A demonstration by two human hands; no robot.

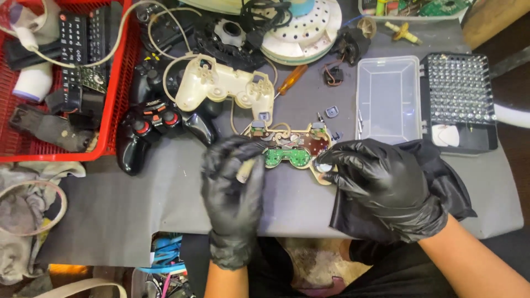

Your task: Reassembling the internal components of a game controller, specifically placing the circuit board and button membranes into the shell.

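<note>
From above, both gloved hands meet over an opened gamepad circuit board lying near the middle of the grey table. The left hand comes up from the near edge, wrist straight, fingers curled around a small pale tool whose tip points toward the board. The right hand reaches in from the right, forearm angled, fingertips pinching the board's right edge. A cream controller shell rests further back, beside black gamepads.
</note>
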